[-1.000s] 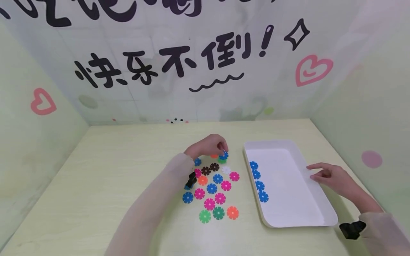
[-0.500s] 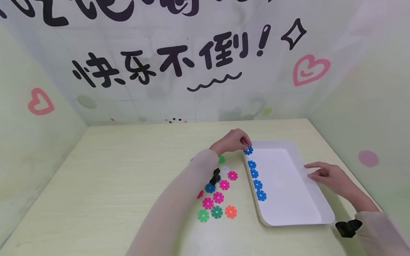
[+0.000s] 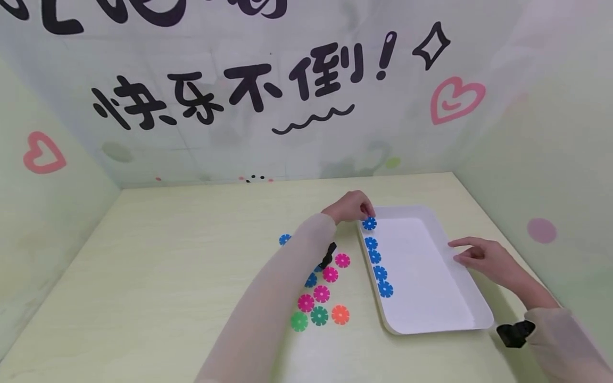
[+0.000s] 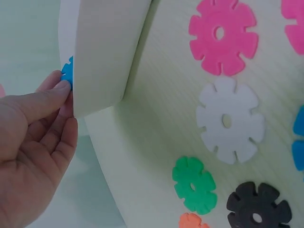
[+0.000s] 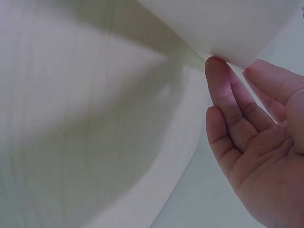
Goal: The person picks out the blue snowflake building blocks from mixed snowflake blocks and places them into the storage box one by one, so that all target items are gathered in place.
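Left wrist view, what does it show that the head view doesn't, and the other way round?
Only the left wrist view shows the dark disc and the left hand from its palm side.

Only the head view shows the right hand, the row of four blue discs in the tray and the wall lettering.

Both show the pinched blue disc, part of the tray, pink discs and the table.
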A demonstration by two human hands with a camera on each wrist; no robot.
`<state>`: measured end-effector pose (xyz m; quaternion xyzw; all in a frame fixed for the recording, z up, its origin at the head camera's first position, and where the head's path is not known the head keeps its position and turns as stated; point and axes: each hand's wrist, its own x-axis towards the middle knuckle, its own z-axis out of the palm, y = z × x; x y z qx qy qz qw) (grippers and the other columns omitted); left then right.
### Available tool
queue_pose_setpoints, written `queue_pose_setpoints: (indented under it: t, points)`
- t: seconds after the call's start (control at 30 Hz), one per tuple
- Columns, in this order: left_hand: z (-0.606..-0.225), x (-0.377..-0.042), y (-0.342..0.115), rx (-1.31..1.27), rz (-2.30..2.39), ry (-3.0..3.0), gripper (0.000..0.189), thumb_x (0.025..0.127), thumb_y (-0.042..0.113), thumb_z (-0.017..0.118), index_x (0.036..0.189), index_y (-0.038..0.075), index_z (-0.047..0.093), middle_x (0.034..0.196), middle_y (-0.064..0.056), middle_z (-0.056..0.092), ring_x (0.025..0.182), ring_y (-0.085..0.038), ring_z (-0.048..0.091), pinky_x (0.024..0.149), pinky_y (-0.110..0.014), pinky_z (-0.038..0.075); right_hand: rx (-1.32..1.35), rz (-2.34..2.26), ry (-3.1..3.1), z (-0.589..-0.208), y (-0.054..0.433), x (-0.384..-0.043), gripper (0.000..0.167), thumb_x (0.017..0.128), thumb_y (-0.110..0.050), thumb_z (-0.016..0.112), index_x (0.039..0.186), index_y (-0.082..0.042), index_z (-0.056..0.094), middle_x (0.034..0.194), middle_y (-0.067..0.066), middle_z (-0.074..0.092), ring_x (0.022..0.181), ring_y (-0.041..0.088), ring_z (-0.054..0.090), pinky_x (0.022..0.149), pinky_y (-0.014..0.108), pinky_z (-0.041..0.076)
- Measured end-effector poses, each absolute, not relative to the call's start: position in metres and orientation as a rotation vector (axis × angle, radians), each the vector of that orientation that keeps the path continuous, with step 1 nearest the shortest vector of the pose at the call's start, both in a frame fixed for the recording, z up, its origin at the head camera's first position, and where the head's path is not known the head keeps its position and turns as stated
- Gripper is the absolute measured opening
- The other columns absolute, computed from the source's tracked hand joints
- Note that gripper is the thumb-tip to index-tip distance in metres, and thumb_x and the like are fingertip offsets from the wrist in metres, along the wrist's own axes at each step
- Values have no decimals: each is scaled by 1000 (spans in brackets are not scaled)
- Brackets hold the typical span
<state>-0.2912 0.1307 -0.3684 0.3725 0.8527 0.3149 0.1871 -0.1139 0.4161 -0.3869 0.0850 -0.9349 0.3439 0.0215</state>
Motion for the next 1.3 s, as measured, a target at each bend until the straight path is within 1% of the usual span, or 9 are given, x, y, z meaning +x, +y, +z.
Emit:
queue_pose_setpoints:
  t: [0.13,0.27,0.5,0.67,0.93,1.07,1.2,1.3]
  points:
    - [-370,-293,137,1056,825,2413,14,84,0,63,94,6,71,89,-2,64,78,-11,55,68,-12,43,254,1077,-2910,-388,417,-113,32,82,-3,67,109,9,56,75,8,67,67,2,60,57,19,46]
    - [-370,-290,144,1063,738,2441,15,85,2,62,96,7,70,89,1,61,81,-10,53,71,-12,43,234,1061,-2918,-390,421,-111,32,81,-3,67,109,8,56,76,8,68,68,2,60,57,19,46]
    - [-369,-282,150,1069,532,2562,16,87,7,61,98,14,70,92,4,60,85,-8,51,78,-15,42,230,1072,-2905,-391,424,-110,28,81,-1,66,109,1,60,73,5,67,66,2,59,56,17,44]
    - [-371,-276,151,1090,397,2675,16,88,9,61,99,16,70,94,5,61,84,-8,50,80,-16,42,246,1080,-2890,-390,422,-113,28,81,0,66,108,0,60,73,3,67,66,2,59,56,16,43]
    - [-378,-273,156,1078,252,2739,12,87,13,62,96,18,70,89,5,63,78,-8,52,74,-17,42,261,1073,-2902,-391,419,-116,28,82,-2,66,109,3,58,74,4,67,67,3,59,58,17,45]
    - [-378,-272,156,1079,180,2751,9,88,14,61,91,17,70,81,5,61,74,-8,51,69,-17,42,267,1090,-2905,-393,420,-118,29,82,-1,66,110,2,58,75,4,67,68,2,59,58,17,45]
    - [-379,-272,157,1094,120,2749,12,90,14,58,87,15,69,72,3,55,69,-9,49,63,-17,40,279,1114,-2900,-393,420,-118,29,82,0,65,110,0,59,75,5,67,68,2,60,58,16,45]
    - [-380,-273,157,1104,108,2745,13,91,13,57,91,15,69,75,3,55,70,-9,49,63,-18,40,271,1117,-2908,-393,419,-118,28,82,0,65,110,0,59,75,4,67,68,2,59,58,17,45]
